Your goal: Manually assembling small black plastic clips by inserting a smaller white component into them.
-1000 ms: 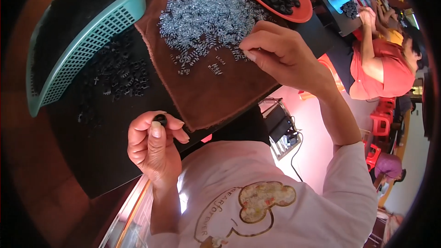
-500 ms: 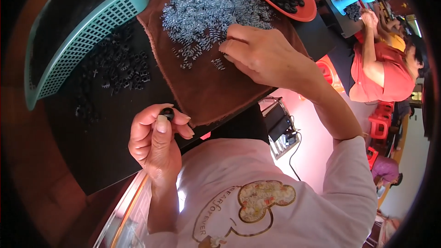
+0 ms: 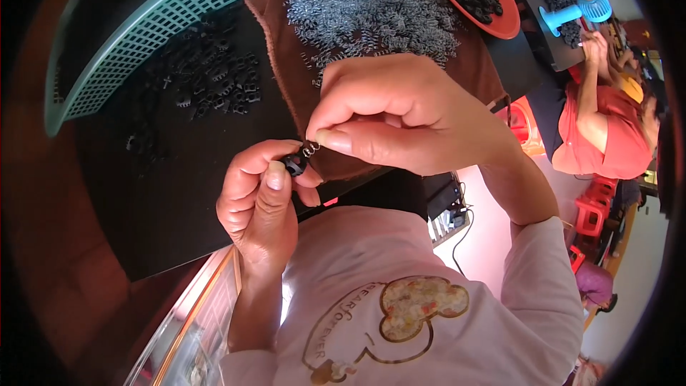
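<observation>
A small black plastic part (image 3: pixel 294 165) is pinched between the thumb and fingers of my left hand (image 3: pixel 261 207). My right hand (image 3: pixel 404 111) is closed, with a small metal coil spring (image 3: pixel 310 149) between thumb and forefinger. The spring's lower end meets the black part; whether it sits inside cannot be made out. Beyond my hands, a big heap of loose springs (image 3: pixel 371 11) lies on a brown cloth (image 3: pixel 279 25). Many small black parts (image 3: pixel 218 78) are scattered on the dark table (image 3: pixel 171 200) to the left.
A green perforated basket (image 3: pixel 153 50) stands at the far left. A red plate (image 3: pixel 500 21) of black parts lies at the far right, near a blue fan (image 3: pixel 579 11). A person in a red shirt (image 3: pixel 597 129) sits on the right, with red stools (image 3: pixel 593 204) behind.
My right hand has left the spring heap and come down and left to my left hand, bringing one spring to the black part. The view has shifted slightly.
</observation>
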The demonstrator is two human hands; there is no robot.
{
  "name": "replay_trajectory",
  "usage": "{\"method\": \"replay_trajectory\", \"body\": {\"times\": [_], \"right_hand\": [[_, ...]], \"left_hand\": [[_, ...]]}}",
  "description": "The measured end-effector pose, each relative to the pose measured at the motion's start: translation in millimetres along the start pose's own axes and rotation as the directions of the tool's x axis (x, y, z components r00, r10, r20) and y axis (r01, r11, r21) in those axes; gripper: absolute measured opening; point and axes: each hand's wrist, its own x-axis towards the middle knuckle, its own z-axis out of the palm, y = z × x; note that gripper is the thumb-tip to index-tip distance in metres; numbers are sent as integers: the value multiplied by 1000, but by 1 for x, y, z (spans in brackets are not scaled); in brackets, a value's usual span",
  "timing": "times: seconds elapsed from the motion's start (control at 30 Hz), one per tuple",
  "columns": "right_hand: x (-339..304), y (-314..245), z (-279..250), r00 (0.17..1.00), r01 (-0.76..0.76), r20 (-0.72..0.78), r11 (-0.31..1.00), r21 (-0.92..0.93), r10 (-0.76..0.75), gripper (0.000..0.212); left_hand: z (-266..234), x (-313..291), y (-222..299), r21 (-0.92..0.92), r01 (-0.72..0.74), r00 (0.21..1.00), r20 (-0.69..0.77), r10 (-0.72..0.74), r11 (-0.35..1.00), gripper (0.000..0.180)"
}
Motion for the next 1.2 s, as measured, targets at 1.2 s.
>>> {"method": "replay_trajectory", "body": {"times": [1.2], "right_hand": [[-6, -11, 40, 966, 222, 39, 746, -628, -254, 19]], "left_hand": [[-1, -1, 5, -28, 39, 997, -59, -41, 999, 45]]}}
